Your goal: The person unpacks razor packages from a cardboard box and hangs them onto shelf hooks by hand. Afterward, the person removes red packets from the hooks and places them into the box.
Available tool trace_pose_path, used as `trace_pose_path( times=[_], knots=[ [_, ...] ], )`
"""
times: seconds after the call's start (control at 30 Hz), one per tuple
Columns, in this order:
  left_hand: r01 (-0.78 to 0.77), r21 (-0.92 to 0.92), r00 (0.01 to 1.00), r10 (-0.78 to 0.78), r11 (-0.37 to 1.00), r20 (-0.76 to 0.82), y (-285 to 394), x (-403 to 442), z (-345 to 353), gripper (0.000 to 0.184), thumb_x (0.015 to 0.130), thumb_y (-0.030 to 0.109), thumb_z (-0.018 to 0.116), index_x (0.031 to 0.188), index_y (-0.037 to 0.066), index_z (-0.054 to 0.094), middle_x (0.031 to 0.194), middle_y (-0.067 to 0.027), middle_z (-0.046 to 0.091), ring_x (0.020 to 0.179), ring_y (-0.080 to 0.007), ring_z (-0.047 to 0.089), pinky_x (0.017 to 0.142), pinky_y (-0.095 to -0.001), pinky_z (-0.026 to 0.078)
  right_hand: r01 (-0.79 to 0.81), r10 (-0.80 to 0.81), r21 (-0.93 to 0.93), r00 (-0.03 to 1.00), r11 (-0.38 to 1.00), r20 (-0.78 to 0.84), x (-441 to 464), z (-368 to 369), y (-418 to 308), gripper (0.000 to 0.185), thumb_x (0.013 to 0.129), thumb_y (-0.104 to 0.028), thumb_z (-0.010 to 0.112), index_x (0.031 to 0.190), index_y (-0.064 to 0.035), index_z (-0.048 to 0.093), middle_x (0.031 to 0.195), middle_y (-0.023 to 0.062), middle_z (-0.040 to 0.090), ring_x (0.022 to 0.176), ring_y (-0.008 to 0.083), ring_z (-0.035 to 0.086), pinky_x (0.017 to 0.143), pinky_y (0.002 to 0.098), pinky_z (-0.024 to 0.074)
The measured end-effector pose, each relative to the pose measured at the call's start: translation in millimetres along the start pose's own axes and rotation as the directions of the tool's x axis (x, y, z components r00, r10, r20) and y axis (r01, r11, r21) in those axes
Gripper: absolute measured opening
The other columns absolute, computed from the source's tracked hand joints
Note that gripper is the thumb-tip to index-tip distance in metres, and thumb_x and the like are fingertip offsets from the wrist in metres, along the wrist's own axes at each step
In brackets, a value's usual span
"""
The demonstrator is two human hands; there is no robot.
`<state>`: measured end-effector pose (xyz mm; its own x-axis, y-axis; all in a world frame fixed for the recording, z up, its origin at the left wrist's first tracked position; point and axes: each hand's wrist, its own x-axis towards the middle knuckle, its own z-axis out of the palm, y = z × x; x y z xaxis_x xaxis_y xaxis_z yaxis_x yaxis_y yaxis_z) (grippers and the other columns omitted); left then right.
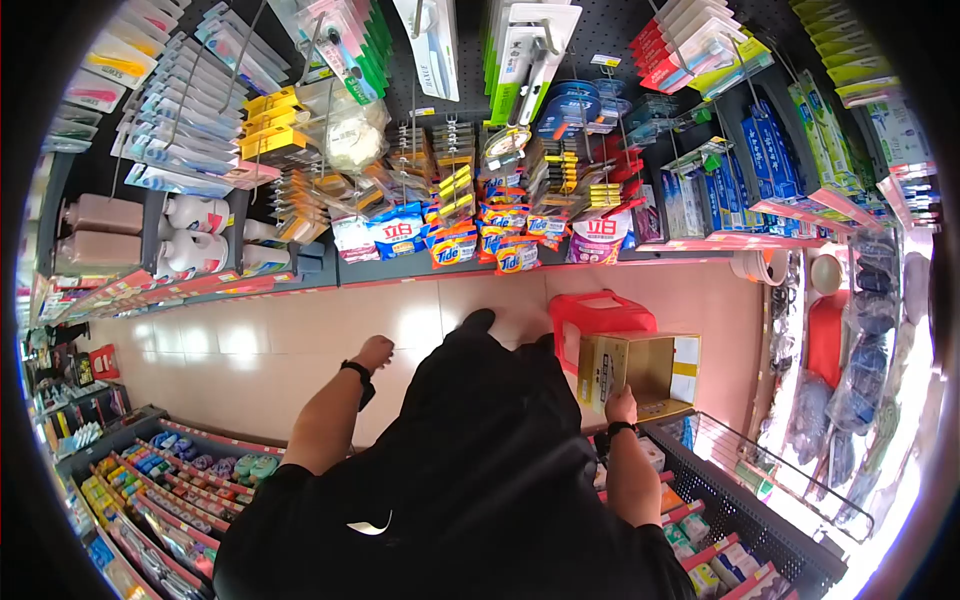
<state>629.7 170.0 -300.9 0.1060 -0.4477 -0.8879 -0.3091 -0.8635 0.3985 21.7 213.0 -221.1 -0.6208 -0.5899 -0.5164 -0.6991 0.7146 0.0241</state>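
My right hand (621, 405) is closed on the near edge of an open cardboard box (604, 372), whose inside faces right and looks bare where it shows. Behind the box, and touching it in this view, stands a red plastic stool (606, 306). My left hand (375, 353) hangs over the floor, fingers loosely curled, with nothing visible in it. Ahead of both hands, bagged Tide detergent (452, 247) and a blue detergent bag (398, 231) sit on the low shelf, next to a pink and white detergent bag (598, 238).
Toothbrush packs (180, 105) hang on hooks above the shelf. White bottles (193, 250) stand at its left and toothpaste boxes (770, 150) at its right. Shelves of small goods (170, 490) lie behind me on the left; a wire rack (780, 470) borders the right.
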Motion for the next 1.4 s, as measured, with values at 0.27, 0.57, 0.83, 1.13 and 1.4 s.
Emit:
trace_pose_path(
  times=[0.27, 0.57, 0.83, 1.13, 1.4],
  knots=[
    [0.069, -0.054, 0.997, -0.071, 0.996, -0.03, -3, 12, -44, 0.028, 0.092, 0.023, 0.053, 0.108, 0.003, 0.063, 0.093, -0.0119, 0.066, 0.072, -0.0226, 0.064, 0.058, -0.0374, 0.052, -0.051, 0.049, 0.038, 0.998, 0.998, 0.03, -18, -21, -32, 0.034, 0.094, -0.037, 0.054, 0.116, -0.0127, 0.061, 0.11, 0.0248, 0.068, 0.108, 0.0464, 0.062, 0.088, 0.0555, 0.0498],
    [0.091, 0.036, 0.986, -0.095, 0.995, 0.138, 11, 6, -16, 0.025, 0.092, 0.022, 0.052, 0.105, 0.004, 0.062, 0.091, -0.0096, 0.065, 0.072, -0.0217, 0.063, 0.059, -0.0367, 0.051, 0.0, -0.002, 0.081, 1.0, 0.997, 0.026, -52, 9, -42, 0.031, 0.091, -0.031, 0.052, 0.116, -0.0146, 0.059, 0.103, 0.0262, 0.068, 0.1, 0.0474, 0.064, 0.083, 0.0571, 0.0505],
    [-0.011, 0.112, 0.995, 0.0, 0.994, 0.099, 42, 6, -27, 0.022, 0.091, 0.024, 0.055, 0.096, 0.004, 0.062, 0.085, -0.0071, 0.062, 0.071, -0.019, 0.061, 0.056, -0.0327, 0.048, 0.1, -0.1, 0.006, 0.993, 0.995, 0.062, -106, 42, -45, 0.027, 0.091, -0.027, 0.051, 0.113, -0.0134, 0.057, 0.094, 0.0261, 0.069, 0.092, 0.0472, 0.065, 0.079, 0.0583, 0.0501],
    [-0.004, 0.153, 0.995, -0.012, 0.988, 0.101, 23, -5, -26, 0.024, 0.091, 0.023, 0.054, 0.102, 0.004, 0.064, 0.088, -0.0084, 0.064, 0.07, -0.0189, 0.062, 0.057, -0.0331, 0.049, 0.215, -0.212, 0.002, 0.962, 0.977, 0.174, -162, 58, -39, 0.026, 0.093, -0.024, 0.048, 0.113, -0.0083, 0.056, 0.089, 0.0245, 0.07, 0.088, 0.0446, 0.068, 0.077, 0.0548, 0.0527],
    [-0.08, 0.238, 0.994, 0.06, 0.968, 0.087, -1, -52, -4, 0.027, 0.092, 0.024, 0.052, 0.104, 0.003, 0.064, 0.09, -0.0096, 0.065, 0.073, -0.0192, 0.064, 0.058, -0.0324, 0.05, 0.351, -0.35, 0.014, 0.932, 0.936, 0.092, -187, 96, -8, 0.026, 0.093, -0.021, 0.049, 0.113, -0.0068, 0.057, 0.082, 0.0227, 0.07, 0.079, 0.0437, 0.068, 0.069, 0.0556, 0.053]
  ],
)
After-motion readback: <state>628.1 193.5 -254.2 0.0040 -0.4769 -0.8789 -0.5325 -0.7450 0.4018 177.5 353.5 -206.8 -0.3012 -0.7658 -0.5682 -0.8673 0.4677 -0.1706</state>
